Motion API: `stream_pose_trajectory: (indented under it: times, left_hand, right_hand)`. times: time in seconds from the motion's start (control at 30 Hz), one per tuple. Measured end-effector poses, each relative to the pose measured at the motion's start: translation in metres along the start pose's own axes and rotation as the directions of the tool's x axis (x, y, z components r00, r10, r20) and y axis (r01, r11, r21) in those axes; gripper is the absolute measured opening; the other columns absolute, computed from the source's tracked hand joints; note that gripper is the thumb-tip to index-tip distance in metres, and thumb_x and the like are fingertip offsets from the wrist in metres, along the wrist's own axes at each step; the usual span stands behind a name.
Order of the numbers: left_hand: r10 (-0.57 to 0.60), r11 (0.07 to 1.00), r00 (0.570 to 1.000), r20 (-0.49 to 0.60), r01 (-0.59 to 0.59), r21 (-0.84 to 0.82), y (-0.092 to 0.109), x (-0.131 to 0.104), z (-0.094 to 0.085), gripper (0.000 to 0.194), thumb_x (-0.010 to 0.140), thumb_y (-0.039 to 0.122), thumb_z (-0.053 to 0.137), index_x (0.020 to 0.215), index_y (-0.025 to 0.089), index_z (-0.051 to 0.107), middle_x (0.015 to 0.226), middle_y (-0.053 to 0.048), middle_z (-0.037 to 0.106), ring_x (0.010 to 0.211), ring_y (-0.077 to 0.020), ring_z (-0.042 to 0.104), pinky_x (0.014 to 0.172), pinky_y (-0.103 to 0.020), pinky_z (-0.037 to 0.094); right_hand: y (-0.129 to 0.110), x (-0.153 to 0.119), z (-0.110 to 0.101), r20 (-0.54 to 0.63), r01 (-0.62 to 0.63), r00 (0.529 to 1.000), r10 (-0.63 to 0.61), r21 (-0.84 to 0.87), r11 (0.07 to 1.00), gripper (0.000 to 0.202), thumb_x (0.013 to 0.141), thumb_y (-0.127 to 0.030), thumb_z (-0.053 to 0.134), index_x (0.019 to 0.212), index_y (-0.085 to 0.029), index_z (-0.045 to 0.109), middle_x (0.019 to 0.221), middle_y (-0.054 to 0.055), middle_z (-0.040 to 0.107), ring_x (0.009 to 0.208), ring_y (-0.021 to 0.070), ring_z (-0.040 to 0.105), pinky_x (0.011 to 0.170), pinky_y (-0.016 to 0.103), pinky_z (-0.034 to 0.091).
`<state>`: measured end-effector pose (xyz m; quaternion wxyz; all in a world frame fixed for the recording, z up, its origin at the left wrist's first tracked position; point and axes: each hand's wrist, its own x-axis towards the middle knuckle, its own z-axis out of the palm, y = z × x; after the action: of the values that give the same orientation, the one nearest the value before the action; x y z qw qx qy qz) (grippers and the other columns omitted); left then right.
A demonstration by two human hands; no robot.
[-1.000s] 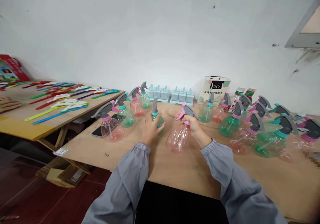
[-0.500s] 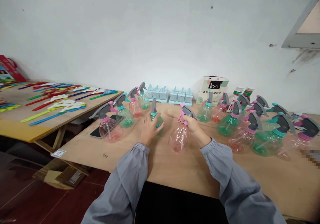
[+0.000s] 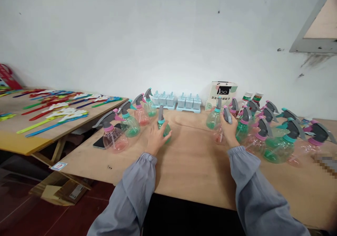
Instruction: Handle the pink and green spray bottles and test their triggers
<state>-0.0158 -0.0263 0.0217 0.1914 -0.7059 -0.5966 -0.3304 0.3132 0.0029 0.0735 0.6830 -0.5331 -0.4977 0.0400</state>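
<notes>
My left hand (image 3: 157, 136) is closed round the body of a clear green spray bottle (image 3: 166, 128) with a grey and turquoise head, standing on the wooden table. Over on the right, my right hand (image 3: 228, 130) grips a clear pink spray bottle (image 3: 218, 136) near its grey head; my fingers cover its neck. Close behind that bottle stands another green one (image 3: 212, 119). To the left of my left hand are a pink spray bottle (image 3: 114, 140) and a green one (image 3: 131, 126), with two more behind them.
Several spray bottles (image 3: 281, 146) crowd the table's right side. Along the wall stand pale blue popsicle moulds (image 3: 189, 102) and a printed box (image 3: 220, 95). A phone (image 3: 99, 143) lies at left. Colourful hand-shaped plastic pieces (image 3: 56, 123) cover the neighbouring table.
My right hand has carried the pink spray bottle from the table's middle to the right, beside the other bottles. My left hand stays at the green bottle. The view has shifted slightly.
</notes>
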Motion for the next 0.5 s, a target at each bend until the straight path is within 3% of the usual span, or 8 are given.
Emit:
stream_pose_trajectory:
  times: [0.17, 0.3, 0.4, 0.5]
  left_hand:
    - [0.009, 1.000, 1.000, -0.015, -0.009, 0.004, 0.000, 0.000, 0.001, 0.049, 0.091, 0.045, 0.059, 0.134, 0.022, 0.061, 0.125, -0.020, 0.057, 0.111, -0.0331, 0.060, 0.090, -0.040, 0.048]
    - [-0.001, 1.000, 1.000, -0.009, 0.001, -0.002, 0.000, -0.001, -0.001, 0.049, 0.091, 0.045, 0.059, 0.135, 0.023, 0.060, 0.123, -0.019, 0.058, 0.110, -0.0328, 0.061, 0.090, -0.040, 0.049]
    - [-0.002, 1.000, 1.000, -0.010, 0.002, -0.019, 0.000, -0.002, -0.002, 0.048, 0.091, 0.044, 0.059, 0.135, 0.023, 0.060, 0.125, -0.019, 0.058, 0.110, -0.0332, 0.061, 0.090, -0.042, 0.049]
    - [-0.008, 0.997, 1.000, -0.016, 0.007, -0.082, 0.004, -0.003, -0.004, 0.052, 0.089, 0.045, 0.062, 0.136, 0.021, 0.059, 0.132, -0.021, 0.053, 0.116, -0.0356, 0.059, 0.095, -0.045, 0.049]
  right_hand:
    - [0.019, -0.003, 0.005, -0.073, -0.048, 0.997, 0.038, -0.130, 0.990, 0.041, 0.077, -0.050, 0.062, 0.101, -0.017, 0.067, 0.083, 0.005, 0.068, 0.077, 0.0219, 0.059, 0.077, 0.038, 0.046]
    - [0.036, -0.011, 0.012, -0.091, -0.107, 0.992, 0.089, -0.220, 0.970, 0.064, 0.072, -0.052, 0.068, 0.124, -0.017, 0.052, 0.106, 0.014, 0.068, 0.093, 0.0304, 0.064, 0.086, 0.048, 0.048]
    - [0.044, -0.016, 0.014, -0.149, 0.020, 0.987, -0.058, -0.243, 0.970, 0.082, 0.068, -0.058, 0.073, 0.130, -0.017, 0.037, 0.126, 0.021, 0.056, 0.115, 0.0345, 0.058, 0.097, 0.054, 0.046]
    - [0.038, -0.027, 0.011, -0.214, 0.251, 0.925, -0.313, -0.275, 0.928, 0.088, 0.066, -0.064, 0.074, 0.129, -0.018, 0.033, 0.135, 0.023, 0.043, 0.131, 0.0376, 0.045, 0.106, 0.061, 0.039]
